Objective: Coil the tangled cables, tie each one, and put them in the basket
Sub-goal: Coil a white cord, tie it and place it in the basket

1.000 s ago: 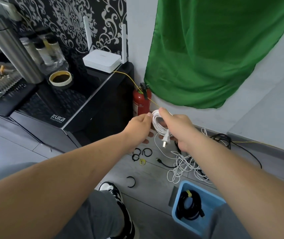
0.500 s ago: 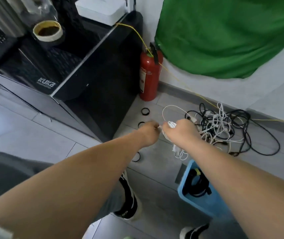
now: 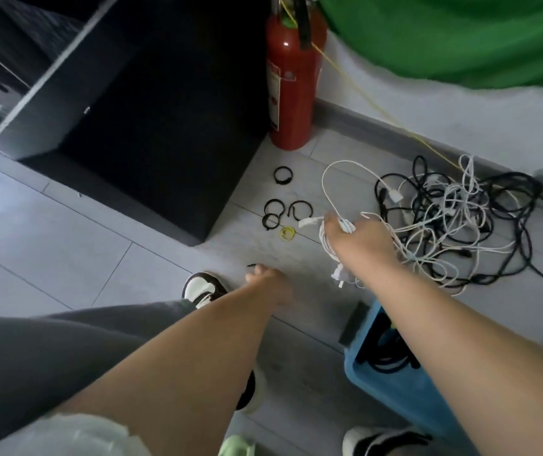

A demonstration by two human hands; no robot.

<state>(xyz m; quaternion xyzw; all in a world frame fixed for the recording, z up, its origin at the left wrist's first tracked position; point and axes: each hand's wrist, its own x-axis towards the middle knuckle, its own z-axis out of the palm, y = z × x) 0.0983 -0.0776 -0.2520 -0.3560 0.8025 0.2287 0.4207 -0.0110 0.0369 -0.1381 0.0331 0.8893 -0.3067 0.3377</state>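
right hand (image 3: 357, 240) grips a half-hidden white coil (image 3: 324, 240) (left hand (image 3: 268, 282) blurred).

1 red fire extinguisher (image 3: 291, 93), 1 green cloth (image 3: 444, 37), 1 blue basket (image 3: 382, 393) with 1 black cable coil (image 3: 385, 358), 1 white cable coil (image 3: 324, 240), 5 black ties (image 3: 275, 175), 1 yellow tie (image 3: 282, 233), 2 shoes (image 3: 202, 286); the tangled cables (image 3: 454, 218) cannot be counted.
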